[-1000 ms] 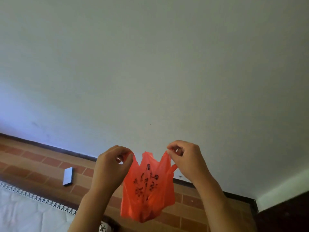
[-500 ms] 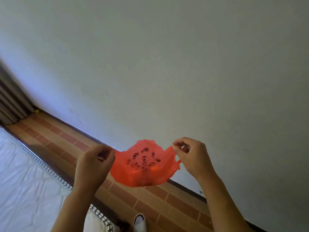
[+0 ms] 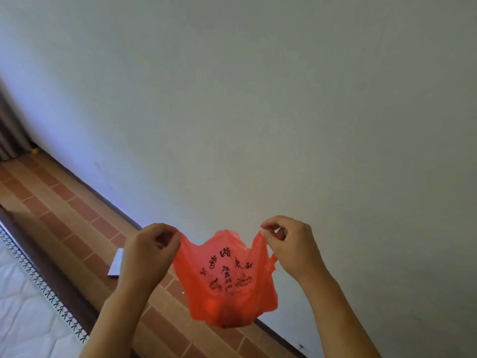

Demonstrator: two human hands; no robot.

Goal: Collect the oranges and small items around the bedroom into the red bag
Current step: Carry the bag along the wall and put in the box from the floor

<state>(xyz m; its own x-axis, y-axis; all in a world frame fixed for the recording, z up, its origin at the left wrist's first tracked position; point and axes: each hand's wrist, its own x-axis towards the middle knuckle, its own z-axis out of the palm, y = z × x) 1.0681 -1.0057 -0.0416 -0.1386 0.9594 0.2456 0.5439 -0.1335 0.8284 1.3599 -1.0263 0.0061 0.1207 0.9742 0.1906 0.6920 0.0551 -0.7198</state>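
Note:
A thin red plastic bag [image 3: 227,280] with black printed characters hangs in front of me, stretched between both hands. My left hand [image 3: 148,251] pinches its left handle. My right hand [image 3: 290,248] pinches the right handle. The bag's bottom sags and looks darker, as if something lies inside, but I cannot tell what. A small white box [image 3: 116,263] lies on the floor, partly hidden behind my left hand. A tiny yellow object [image 3: 34,151] sits far off by the wall's base.
A plain white wall [image 3: 284,112] fills most of the view. Brick-patterned floor [image 3: 59,210] runs along it with a dark skirting. A white quilted mattress [image 3: 23,311] with patterned trim lies at the lower left. A dark curtain [image 3: 7,130] hangs at the far left.
My view has turned left and tilted. The bag, spread flat and wide half a second ago, now hangs down deeper between my hands. The white box is back in view.

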